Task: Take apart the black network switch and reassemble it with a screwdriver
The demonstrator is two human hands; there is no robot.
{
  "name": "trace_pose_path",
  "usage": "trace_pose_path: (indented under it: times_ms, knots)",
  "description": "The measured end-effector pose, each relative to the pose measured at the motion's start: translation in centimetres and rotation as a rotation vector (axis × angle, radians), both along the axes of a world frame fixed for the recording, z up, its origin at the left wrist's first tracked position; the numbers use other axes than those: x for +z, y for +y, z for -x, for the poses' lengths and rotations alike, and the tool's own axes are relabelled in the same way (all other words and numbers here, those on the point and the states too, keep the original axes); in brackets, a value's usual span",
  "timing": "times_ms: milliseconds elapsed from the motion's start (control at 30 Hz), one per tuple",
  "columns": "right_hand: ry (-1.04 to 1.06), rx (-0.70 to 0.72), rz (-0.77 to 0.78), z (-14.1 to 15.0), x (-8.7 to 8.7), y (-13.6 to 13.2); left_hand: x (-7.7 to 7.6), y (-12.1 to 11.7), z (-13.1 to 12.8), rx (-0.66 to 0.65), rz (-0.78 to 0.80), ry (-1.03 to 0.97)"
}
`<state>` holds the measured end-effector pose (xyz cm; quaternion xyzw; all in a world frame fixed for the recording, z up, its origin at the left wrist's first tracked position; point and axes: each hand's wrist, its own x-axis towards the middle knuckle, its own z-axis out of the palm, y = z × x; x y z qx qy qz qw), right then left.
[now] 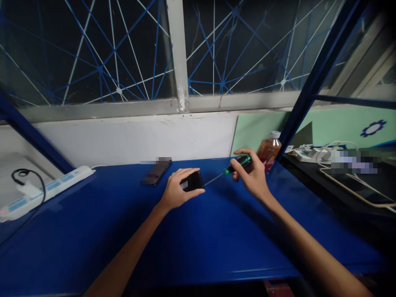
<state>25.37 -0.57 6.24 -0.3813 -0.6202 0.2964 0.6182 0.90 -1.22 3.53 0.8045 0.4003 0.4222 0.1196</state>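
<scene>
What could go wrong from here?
The screwdriver meets the black device at a slant, so its tip might slip off the edge. The left hand has fingers on both sides near that edge, so a slip could jab them. The device could also twist, held by one hand.

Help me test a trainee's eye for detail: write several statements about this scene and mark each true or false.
1. The right hand holds a green-and-black screwdriver. True.
2. The bottle has a white cap. True.
3. The left hand grips the bottle. False: it holds a small black object.
4. The screwdriver's shaft points toward the black object. True.
5. The white power strip lies to the right of both hands. False: it lies to their left.
</scene>
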Motion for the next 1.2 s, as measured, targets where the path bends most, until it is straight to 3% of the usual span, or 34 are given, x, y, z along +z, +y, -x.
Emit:
trace_pose_path:
  times_ms: [133, 333, 533, 733, 1000, 1200]
  knots:
    - [0.056, 0.156, 0.001, -0.1, 0.1, 0.1, 0.1, 0.0, 0.0, 0.009, 0.0, -0.001]
    - [0.026, 0.0, -0.004, 0.0, -0.1, 0.0, 0.1, 0.0, 0.1, 0.007, -0.01, -0.003]
    - [0.1, 0.217, -0.015, -0.1, 0.0, 0.2, 0.2, 0.0, 0.0, 0.009, -0.02, -0.012]
    - [0.058, -0.029, -0.016, 0.2, -0.3, 0.2, 0.4, -0.1, -0.2, 0.006, -0.009, -0.005]
    - [0.093, 0.164, -0.018, 0.1, -0.3, 0.3, 0.6, -0.2, 0.0, 0.008, 0.0, -0.013]
    - [-0.013, -0.059, -0.06, 0.6, 0.0, -0.6, 0.9, -0.3, 0.1, -0.007, 0.003, -0.023]
